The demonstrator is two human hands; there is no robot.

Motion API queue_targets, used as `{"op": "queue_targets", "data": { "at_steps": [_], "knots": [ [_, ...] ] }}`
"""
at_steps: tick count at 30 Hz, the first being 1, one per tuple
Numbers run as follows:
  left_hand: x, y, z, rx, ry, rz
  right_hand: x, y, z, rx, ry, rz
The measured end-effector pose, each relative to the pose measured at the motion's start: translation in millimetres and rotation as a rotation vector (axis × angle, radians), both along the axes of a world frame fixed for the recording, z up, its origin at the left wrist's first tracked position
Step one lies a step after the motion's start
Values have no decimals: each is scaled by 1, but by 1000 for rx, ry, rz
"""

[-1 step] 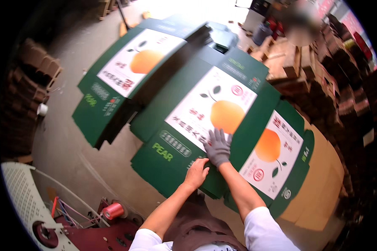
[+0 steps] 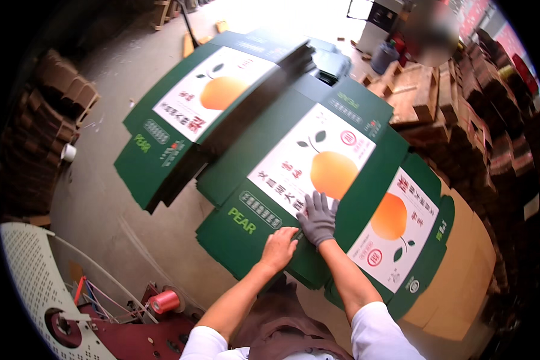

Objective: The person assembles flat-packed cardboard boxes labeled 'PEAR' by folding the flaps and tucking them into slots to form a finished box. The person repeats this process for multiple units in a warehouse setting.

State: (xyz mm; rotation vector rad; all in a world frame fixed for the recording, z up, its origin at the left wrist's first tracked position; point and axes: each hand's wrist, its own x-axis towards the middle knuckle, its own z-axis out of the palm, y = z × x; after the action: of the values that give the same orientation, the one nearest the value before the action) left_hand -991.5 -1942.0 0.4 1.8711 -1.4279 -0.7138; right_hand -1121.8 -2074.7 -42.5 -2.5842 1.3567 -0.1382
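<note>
In front of me lies a flat green cardboard box blank (image 2: 222,171) with a white panel and an orange-yellow pear printed on it. My right hand (image 2: 318,219), in a grey glove, lies flat on that panel with its fingers spread. Bare, my left hand (image 2: 279,249) rests on the green part near the close edge, fingers loosely bent and thumb apart. Its fingertips touch the board and hold nothing that I can see. A similar printed blank (image 2: 375,237) lies at the right, by my right forearm. At the left rises a stack of the same blanks (image 2: 144,147).
Plain brown cardboard (image 2: 456,288) sticks out at the right. Wooden pallets (image 2: 411,90) and brown stacks stand behind it. Low on the left is a machine (image 2: 27,282) with a red spool (image 2: 164,302). More brown stacks (image 2: 54,114) line the left side.
The whole view has shifted slightly, with the blanks now a little lower and to the right. Both hands remain at about the same places on the board.
</note>
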Motion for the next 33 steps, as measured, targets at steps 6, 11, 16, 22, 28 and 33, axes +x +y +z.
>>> {"op": "queue_targets", "data": {
  "at_steps": [6,11,16,22,28,33],
  "knots": [
    [247,27,48,83,-828,309,10,11,0,-20,76,49],
    [344,42,51,283,-872,352,11,15,6,-6,98,47],
    [346,42,58,193,-944,145,10,14,14,-8,163,35],
    [311,53,80,183,-1087,6,23,5,19,62,61,-47],
    [166,115,115,122,-1065,-173,120,-17,52,1074,-1185,-553],
    [80,160,145,89,-820,-340,110,-4,65,836,-1489,-512]
  ]
}}
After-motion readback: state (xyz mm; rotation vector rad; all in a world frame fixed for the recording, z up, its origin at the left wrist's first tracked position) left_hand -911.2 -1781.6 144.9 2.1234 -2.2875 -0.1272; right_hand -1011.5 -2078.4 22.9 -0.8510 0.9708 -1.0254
